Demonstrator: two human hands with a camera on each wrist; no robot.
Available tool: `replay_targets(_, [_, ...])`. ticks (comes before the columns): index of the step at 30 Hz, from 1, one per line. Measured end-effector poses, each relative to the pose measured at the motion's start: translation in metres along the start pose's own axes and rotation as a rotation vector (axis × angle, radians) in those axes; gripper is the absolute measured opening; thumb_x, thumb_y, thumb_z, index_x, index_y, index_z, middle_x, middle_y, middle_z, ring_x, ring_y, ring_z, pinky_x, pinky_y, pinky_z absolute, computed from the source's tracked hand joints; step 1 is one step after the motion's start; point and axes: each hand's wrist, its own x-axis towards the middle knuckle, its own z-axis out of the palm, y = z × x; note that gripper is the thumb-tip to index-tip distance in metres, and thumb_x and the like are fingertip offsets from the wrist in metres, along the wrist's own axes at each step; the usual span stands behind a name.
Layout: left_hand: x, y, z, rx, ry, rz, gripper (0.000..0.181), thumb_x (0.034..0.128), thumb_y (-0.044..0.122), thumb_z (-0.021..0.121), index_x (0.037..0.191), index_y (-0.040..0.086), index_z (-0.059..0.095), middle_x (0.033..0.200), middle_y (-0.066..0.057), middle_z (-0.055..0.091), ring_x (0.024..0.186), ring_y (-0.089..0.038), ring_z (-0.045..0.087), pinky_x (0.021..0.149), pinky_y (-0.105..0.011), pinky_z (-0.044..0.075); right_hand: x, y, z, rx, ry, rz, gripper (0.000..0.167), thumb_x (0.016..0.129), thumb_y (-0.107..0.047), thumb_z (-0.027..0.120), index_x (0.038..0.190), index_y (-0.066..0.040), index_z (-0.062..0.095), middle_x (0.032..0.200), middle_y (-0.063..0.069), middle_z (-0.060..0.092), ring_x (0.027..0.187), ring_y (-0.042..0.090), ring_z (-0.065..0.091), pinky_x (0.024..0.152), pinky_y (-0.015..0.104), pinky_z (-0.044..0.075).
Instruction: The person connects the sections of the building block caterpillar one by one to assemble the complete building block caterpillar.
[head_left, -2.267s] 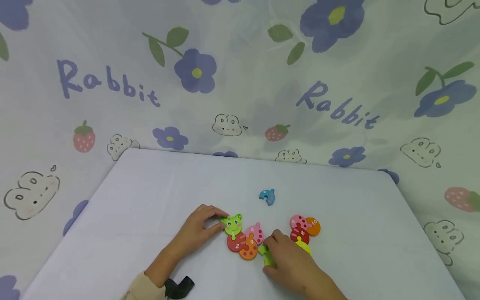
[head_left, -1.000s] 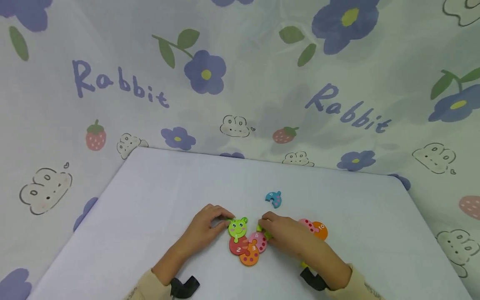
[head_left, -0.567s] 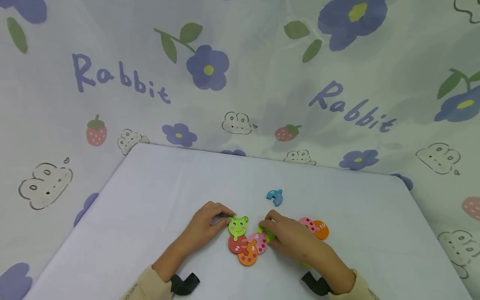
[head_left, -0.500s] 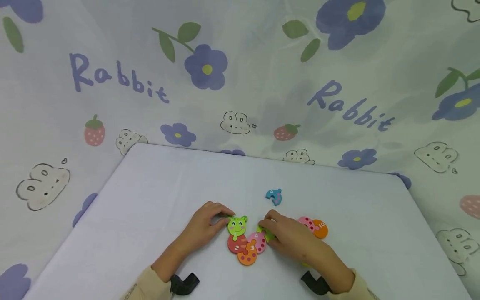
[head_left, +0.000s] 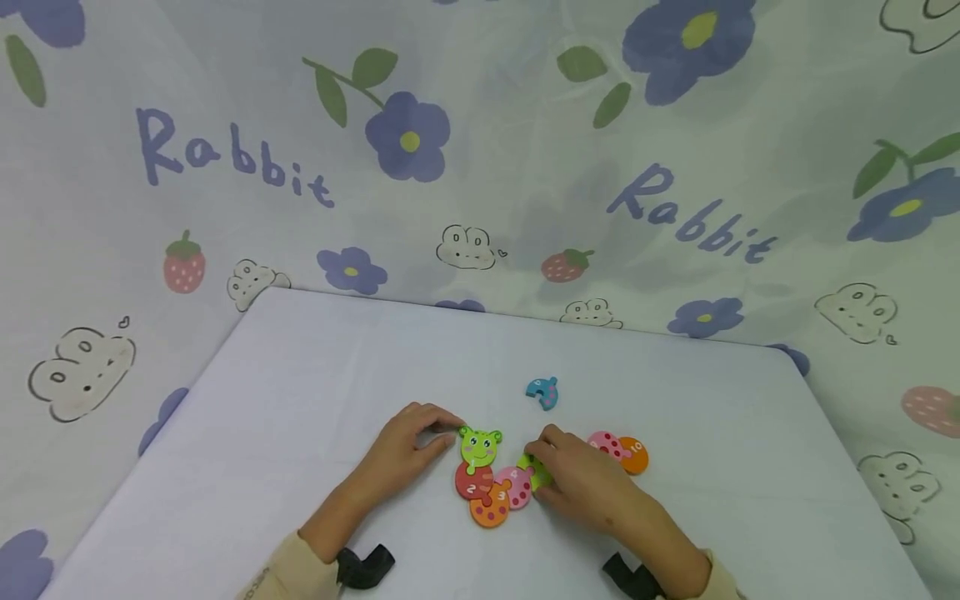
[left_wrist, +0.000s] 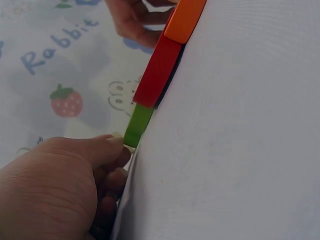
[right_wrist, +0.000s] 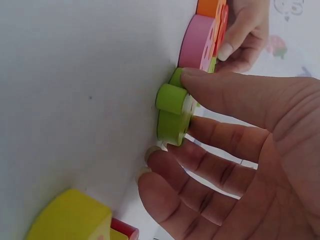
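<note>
Pinching the green piece (right_wrist: 171, 126) in my right hand (head_left: 579, 477), I've got it touching the pink piece (head_left: 515, 488) at two o'clock! My left hand (head_left: 412, 440) grips the edge of the smiling green head (head_left: 480, 447), ten o'clock from the pink piece. Up at twelve from the green piece, the blue piece (head_left: 548, 393) lies apart on the tabletop (head_left: 337, 358).

White tabletop (head_left: 337, 358), pale backdrop (head_left: 495, 175) behind it, printed purple flowers (head_left: 408, 137), strawberries (head_left: 184, 265), rabbit faces (head_left: 465, 248), "Rabbit" lettering (head_left: 237, 153)
</note>
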Motion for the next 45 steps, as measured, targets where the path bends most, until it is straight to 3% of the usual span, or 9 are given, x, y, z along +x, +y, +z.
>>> replay_targets(8, [-0.002, -0.004, 0.001, -0.002, -0.016, 0.027, 0.033, 0.0901, 0.027, 0.085, 0.121, 0.028, 0.073, 0.117, 0.019, 0.068, 0.107, -0.006, 0.057, 0.093, -0.035, 0.051, 0.001, -0.001, 0.004, -0.005, 0.004, 0.012, 0.050, 0.087, -0.032, 0.087, 0.130, -0.014, 0.070, 0.116, 0.000, 0.062, 0.098, 0.015, 0.060, 0.087, 0.035, 0.059])
replay_targets(14, [-0.001, -0.003, 0.004, 0.021, -0.059, -0.003, 0.046, 0.0846, 0.043, 0.088, 0.126, 0.032, 0.071, 0.128, 0.022, 0.063, 0.115, -0.006, 0.053, 0.101, -0.039, 0.049, 0.001, 0.000, 0.007, -0.003, 0.026, 0.018, 0.049, 0.088, -0.031, 0.087, 0.131, -0.014, 0.070, 0.117, 0.001, 0.063, 0.099, 0.016, 0.062, 0.084, 0.035, 0.060])
replay_targets(18, [-0.002, -0.001, 0.005, 0.020, -0.064, -0.018, 0.047, 0.0846, 0.042, 0.088, 0.127, 0.032, 0.070, 0.129, 0.022, 0.062, 0.116, -0.007, 0.052, 0.102, -0.041, 0.048, 0.000, -0.001, 0.008, 0.006, 0.034, 0.027, 0.050, 0.087, -0.030, 0.087, 0.131, -0.014, 0.070, 0.118, 0.002, 0.064, 0.101, 0.017, 0.063, 0.085, 0.035, 0.060])
replay_targets(26, [-0.002, 0.000, 0.008, 0.019, -0.044, 0.009, 0.044, 0.0866, 0.038, 0.087, 0.126, 0.030, 0.071, 0.128, 0.019, 0.064, 0.115, -0.008, 0.054, 0.100, -0.041, 0.049, -0.006, 0.004, 0.011, 0.039, 0.038, 0.076, 0.055, 0.088, -0.033, 0.086, 0.135, -0.009, 0.068, 0.126, 0.004, 0.064, 0.108, 0.018, 0.064, 0.093, 0.038, 0.058])
replay_targets(31, [-0.002, 0.001, 0.008, 0.029, -0.048, 0.016, 0.042, 0.0886, 0.037, 0.086, 0.128, 0.030, 0.072, 0.128, 0.020, 0.064, 0.114, -0.007, 0.054, 0.099, -0.038, 0.050, -0.020, 0.014, 0.007, 0.071, 0.056, 0.086, 0.054, 0.091, -0.033, 0.084, 0.137, -0.011, 0.067, 0.130, -0.001, 0.063, 0.119, 0.017, 0.061, 0.097, 0.039, 0.056])
replay_targets(36, [0.000, 0.002, 0.007, 0.036, -0.040, 0.046, 0.042, 0.0888, 0.035, 0.086, 0.128, 0.028, 0.073, 0.129, 0.018, 0.064, 0.112, -0.009, 0.054, 0.095, -0.039, 0.051, -0.044, 0.024, -0.002, 0.078, 0.148, 0.129, 0.050, 0.091, -0.027, 0.083, 0.137, -0.014, 0.068, 0.140, -0.003, 0.059, 0.131, 0.019, 0.055, 0.101, 0.040, 0.053])
replay_targets(41, [0.000, 0.000, 0.006, 0.050, -0.037, 0.053, 0.041, 0.0888, 0.033, 0.086, 0.127, 0.029, 0.073, 0.129, 0.018, 0.064, 0.113, -0.009, 0.054, 0.096, -0.039, 0.051, -0.063, 0.037, -0.013, 0.074, 0.197, 0.135, 0.051, 0.089, -0.021, 0.086, 0.136, -0.012, 0.068, 0.140, 0.000, 0.059, 0.130, 0.022, 0.056, 0.099, 0.041, 0.054])
replay_targets(45, [-0.002, -0.002, 0.005, 0.073, -0.043, 0.055, 0.038, 0.0903, 0.033, 0.085, 0.127, 0.029, 0.074, 0.129, 0.019, 0.064, 0.111, -0.008, 0.054, 0.094, -0.038, 0.050, -0.073, 0.046, -0.019, 0.079, 0.176, 0.170, 0.049, 0.089, -0.021, 0.085, 0.135, -0.013, 0.069, 0.137, 0.000, 0.063, 0.125, 0.022, 0.059, 0.098, 0.044, 0.055])
